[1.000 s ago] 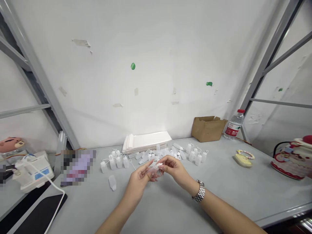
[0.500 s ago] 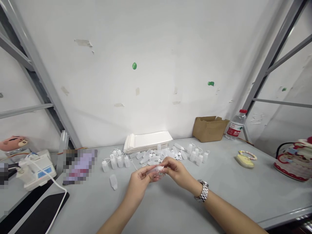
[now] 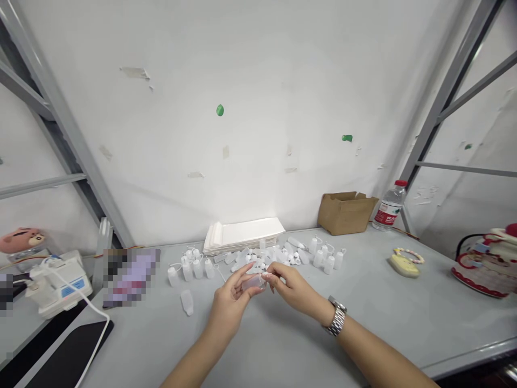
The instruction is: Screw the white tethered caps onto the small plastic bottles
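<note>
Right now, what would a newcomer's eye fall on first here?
Probably the left hand, holding a small bottle at lower centre, and the right hand at one end. Next, perhaps, the brown box at the back right, with a red-capped bottle beside it.

A small, translucent bottle [image 3: 253, 282] is held tipped on its side at six o'clock from the view's centre, its partly hidden white top [image 3: 265, 274] pointed between two and three o'clock.

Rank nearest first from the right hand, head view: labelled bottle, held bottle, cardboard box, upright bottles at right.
1. Held bottle, in the left hand.
2. Upright bottles, right and beyond.
3. Cardboard box, near the wall.
4. Labelled bottle, right of box.
</note>
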### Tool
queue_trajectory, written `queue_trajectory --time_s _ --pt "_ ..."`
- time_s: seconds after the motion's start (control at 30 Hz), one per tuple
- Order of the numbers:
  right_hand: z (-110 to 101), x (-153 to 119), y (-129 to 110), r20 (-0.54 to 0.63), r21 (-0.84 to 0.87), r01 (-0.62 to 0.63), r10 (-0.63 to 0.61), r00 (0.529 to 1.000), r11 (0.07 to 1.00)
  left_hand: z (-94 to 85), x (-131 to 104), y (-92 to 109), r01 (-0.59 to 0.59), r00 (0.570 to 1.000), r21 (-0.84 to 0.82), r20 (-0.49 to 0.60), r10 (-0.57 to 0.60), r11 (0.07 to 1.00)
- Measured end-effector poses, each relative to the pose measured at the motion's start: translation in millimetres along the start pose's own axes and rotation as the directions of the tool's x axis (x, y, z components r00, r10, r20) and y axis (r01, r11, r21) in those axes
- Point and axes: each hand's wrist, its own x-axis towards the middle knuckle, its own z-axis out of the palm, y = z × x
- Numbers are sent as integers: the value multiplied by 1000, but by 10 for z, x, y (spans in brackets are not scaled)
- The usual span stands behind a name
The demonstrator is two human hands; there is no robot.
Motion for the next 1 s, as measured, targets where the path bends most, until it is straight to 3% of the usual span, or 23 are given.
queue_trajectory --time_s 0.17,0.23,0.5,0.73,0.83,1.0 --pt "-102 -3 -12 67 -60 72 -68 995 996 -6 -23 -34 -73 995 311 81 50 948" --pt "-131 -4 -1 91 -79 96 -89 992 992 1 -35 -43 -108 989 349 132 66 931" --pt "-230 -1 -13 149 -41 162 -155 977 986 10 -23 37 -51 952 143 305 5 988" --pt "-255 -12 -58 116 8 182 -182 977 983 18 -49 108 42 942 -28 335 -30 999" --pt "-276 -18 -75 110 -12 195 -192 975 981 16 -50 110 92 916 -98 398 -46 991" --pt "-271 -28 -73 131 -74 222 -211 969 972 3 -24 94 208 910 -157 394 -132 966"
